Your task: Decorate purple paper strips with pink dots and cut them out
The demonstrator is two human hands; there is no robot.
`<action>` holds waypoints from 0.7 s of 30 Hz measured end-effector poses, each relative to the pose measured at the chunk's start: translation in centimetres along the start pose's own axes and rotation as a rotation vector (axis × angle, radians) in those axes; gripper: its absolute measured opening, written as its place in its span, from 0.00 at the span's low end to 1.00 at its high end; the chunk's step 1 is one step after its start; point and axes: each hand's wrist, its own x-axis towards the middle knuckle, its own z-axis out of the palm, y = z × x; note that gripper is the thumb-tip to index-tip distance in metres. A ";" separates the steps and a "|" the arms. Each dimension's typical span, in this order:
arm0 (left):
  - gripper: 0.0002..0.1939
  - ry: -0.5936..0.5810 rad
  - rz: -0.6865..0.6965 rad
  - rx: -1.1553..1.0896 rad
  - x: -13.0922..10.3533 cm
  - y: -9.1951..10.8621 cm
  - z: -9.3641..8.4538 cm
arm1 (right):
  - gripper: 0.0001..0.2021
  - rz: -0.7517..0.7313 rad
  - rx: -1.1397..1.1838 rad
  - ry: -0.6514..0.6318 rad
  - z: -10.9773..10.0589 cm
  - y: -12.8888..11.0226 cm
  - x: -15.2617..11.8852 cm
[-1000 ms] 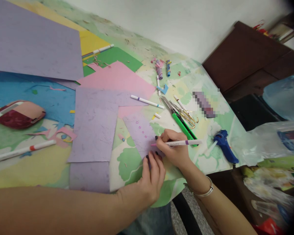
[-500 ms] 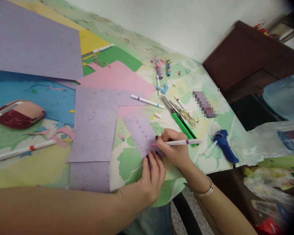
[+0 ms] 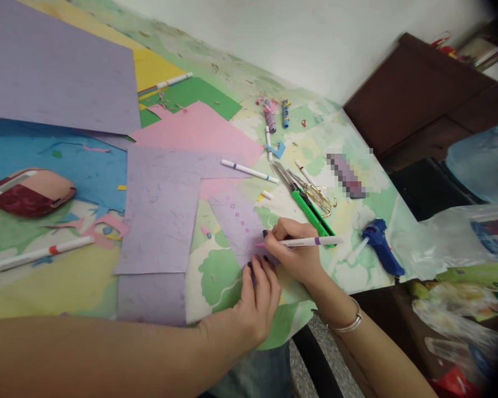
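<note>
My right hand (image 3: 294, 251) grips a white felt-tip marker (image 3: 307, 242) with a purple band, its pink-purple tip touching a light purple paper strip (image 3: 236, 221). A line of small drawn circles runs along that strip. Fingertips of my left hand (image 3: 259, 298) rest on the strip's near end and press it to the table; the fingers lie fairly straight, and the thumb is hidden. Left of the hands lies a larger cut piece of purple paper (image 3: 157, 210). Just beyond my right hand are a green utility knife (image 3: 311, 213) and gold-handled scissors (image 3: 315, 199).
A blue glue gun (image 3: 382, 249) lies near the right table edge. Pink paper (image 3: 199, 130), a purple sheet (image 3: 58, 66) and a maroon-and-pink case (image 3: 31, 192) are on the left. Capped markers (image 3: 249, 171) and paper scraps lie about. Plastic bags (image 3: 452, 243) are at the right.
</note>
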 end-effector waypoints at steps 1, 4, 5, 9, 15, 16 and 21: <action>0.23 -0.001 -0.001 -0.003 0.0 0.0 0.0 | 0.17 -0.001 0.005 -0.003 0.0 0.0 0.0; 0.24 -0.003 0.003 -0.017 0.0 0.1 0.0 | 0.17 -0.004 0.014 -0.007 0.0 -0.1 0.0; 0.24 -0.004 0.001 -0.022 0.0 0.1 0.0 | 0.17 -0.004 0.011 -0.006 -0.1 -0.1 0.0; 0.25 -0.008 -0.005 -0.011 -0.1 0.2 0.1 | 0.18 0.000 0.001 0.002 -0.1 -0.2 0.0; 0.23 -0.009 0.000 -0.001 0.0 0.0 -0.1 | 0.18 0.008 -0.022 0.023 0.0 0.0 -0.1; 0.23 -0.010 0.002 -0.003 0.0 0.0 -0.1 | 0.18 0.009 -0.023 0.022 0.0 0.0 -0.1; 0.22 -0.012 0.006 -0.003 0.0 -0.1 -0.1 | 0.17 0.006 -0.026 0.007 0.0 0.0 -0.1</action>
